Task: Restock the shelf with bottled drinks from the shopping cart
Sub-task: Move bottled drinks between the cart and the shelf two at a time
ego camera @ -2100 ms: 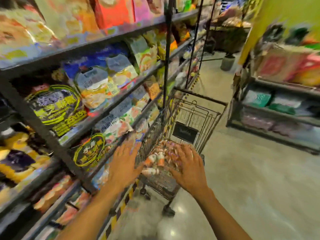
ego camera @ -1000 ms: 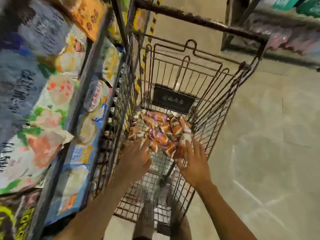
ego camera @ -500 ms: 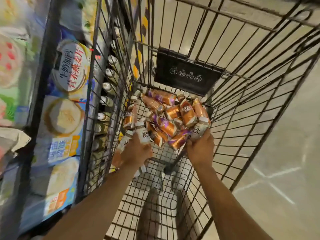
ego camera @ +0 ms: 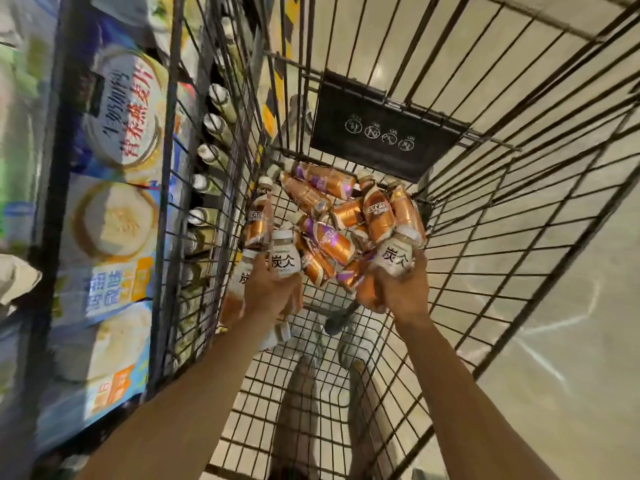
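I look down into a black wire shopping cart (ego camera: 502,216). A heap of orange and purple coffee bottles (ego camera: 332,220) lies at its far end. My left hand (ego camera: 270,292) is closed around a white bottle with black characters (ego camera: 284,259), with another white bottle (ego camera: 244,275) pressed beside it on the left. My right hand (ego camera: 398,292) grips a second white bottle with black characters (ego camera: 397,256) at the heap's right edge. To the left, a low shelf row of white-capped bottles (ego camera: 211,154) shows through the cart's mesh.
Tall shelving (ego camera: 55,168) with blue and white cereal bags (ego camera: 114,216) runs along the left, tight against the cart. A black warning plate (ego camera: 384,133) hangs on the cart's far wall. Beige floor (ego camera: 571,341) lies to the right. My feet show below the cart's mesh.
I have leaned down into the cart from standing. Both hands went from spread open above the bottles to closed on white bottles, and these are now lifted slightly off the heap.
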Demonstrator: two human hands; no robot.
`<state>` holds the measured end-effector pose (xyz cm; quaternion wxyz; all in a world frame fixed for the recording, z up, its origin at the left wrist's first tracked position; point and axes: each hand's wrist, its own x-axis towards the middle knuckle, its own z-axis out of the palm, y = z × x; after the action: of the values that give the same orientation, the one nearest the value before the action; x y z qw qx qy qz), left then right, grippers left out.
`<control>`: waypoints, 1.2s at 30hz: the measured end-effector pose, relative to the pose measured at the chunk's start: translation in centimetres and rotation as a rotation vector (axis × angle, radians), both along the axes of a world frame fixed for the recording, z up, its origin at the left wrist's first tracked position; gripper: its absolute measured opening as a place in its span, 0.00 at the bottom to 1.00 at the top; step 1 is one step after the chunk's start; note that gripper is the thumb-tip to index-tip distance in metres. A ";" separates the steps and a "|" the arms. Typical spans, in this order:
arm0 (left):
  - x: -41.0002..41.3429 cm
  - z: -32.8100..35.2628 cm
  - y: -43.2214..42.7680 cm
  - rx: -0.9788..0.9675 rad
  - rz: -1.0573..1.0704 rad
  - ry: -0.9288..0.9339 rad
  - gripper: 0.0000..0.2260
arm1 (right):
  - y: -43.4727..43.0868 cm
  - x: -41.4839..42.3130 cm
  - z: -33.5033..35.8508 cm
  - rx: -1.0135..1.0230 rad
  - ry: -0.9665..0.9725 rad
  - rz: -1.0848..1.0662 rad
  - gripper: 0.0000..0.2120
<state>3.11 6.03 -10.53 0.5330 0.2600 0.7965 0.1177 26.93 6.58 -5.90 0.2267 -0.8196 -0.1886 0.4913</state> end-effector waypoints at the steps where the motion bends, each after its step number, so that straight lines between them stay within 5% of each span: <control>1: 0.0 1.1 0.2 -0.005 0.023 -0.056 0.26 | 0.0 -0.2 0.9 0.011 0.057 -0.005 0.36; 5: -0.3 6.5 2.0 -0.037 0.094 -0.265 0.25 | 0.6 -0.9 5.6 0.078 0.233 0.037 0.33; 17: -0.6 27.4 4.2 0.112 0.100 -0.615 0.55 | 1.0 -1.4 26.2 0.215 0.525 0.174 0.36; 22: -1.4 34.2 0.1 0.156 0.191 -0.832 0.15 | -1.2 -1.6 32.6 0.268 0.594 0.192 0.15; 24: -1.3 36.3 -2.3 0.224 0.181 -0.849 0.19 | -2.1 -1.6 34.1 0.266 0.601 0.223 0.15; 26: -1.3 37.6 -4.5 0.312 0.195 -0.833 0.31 | -2.8 -1.9 35.5 0.275 0.600 0.282 0.27; 28: -1.3 39.3 -7.0 0.369 0.264 -0.809 0.29 | -3.5 -2.3 36.9 0.289 0.631 0.378 0.36; 32: -1.9 42.0 -12.4 0.468 0.463 -0.783 0.22 | -5.6 -3.8 39.9 0.308 0.719 0.543 0.30; 36: -4.4 45.3 -18.9 0.601 0.643 -0.738 0.41 | -9.0 -6.4 42.2 0.313 0.696 0.713 0.29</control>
<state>-1.34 -12.82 34.77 0.6157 0.0867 0.5284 0.5781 20.53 -2.37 36.33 0.2143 -0.4490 -0.4404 0.7473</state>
